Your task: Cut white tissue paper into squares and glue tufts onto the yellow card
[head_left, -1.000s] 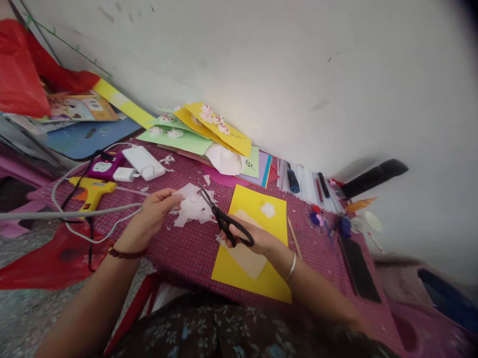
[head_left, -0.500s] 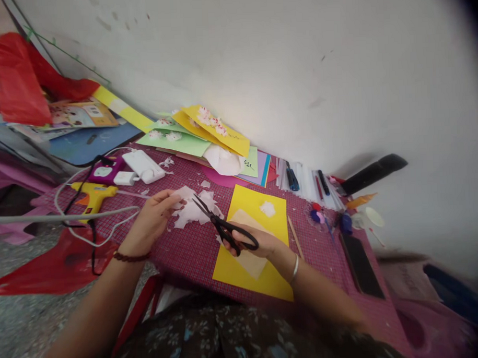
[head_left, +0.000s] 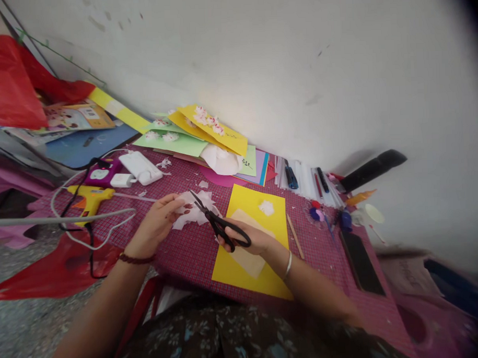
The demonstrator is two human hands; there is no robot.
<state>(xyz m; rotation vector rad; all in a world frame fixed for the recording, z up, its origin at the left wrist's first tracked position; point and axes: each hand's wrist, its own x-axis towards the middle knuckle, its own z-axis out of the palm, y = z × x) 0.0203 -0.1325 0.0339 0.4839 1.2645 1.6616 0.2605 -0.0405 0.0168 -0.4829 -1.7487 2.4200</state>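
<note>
My right hand (head_left: 244,236) grips black-handled scissors (head_left: 220,224), whose blades point up and left, slightly parted. Between the thumb and fingers of my left hand (head_left: 160,218) is a small piece of thin white paper (head_left: 186,200), close to the scissor tips. White paper scraps (head_left: 197,214) lie on the table just beneath, and the held piece is hard to tell from them. Below my right hand lies a yellow sheet (head_left: 278,235) with a beige piece of paper (head_left: 248,267) and a small white paper tuft (head_left: 266,208) on it.
A yellow glue gun (head_left: 89,200), a white power strip (head_left: 141,168) and cables occupy the table's left. Decorated yellow and green cards (head_left: 175,144) are stacked by the wall. Glue sticks (head_left: 304,179), a wooden stick (head_left: 295,235) and a dark phone-like slab (head_left: 361,261) lie right.
My right hand and the scissors have shifted slightly left and up. The scissor blades are now nearer the paper by my left fingers. The view has turned a little.
</note>
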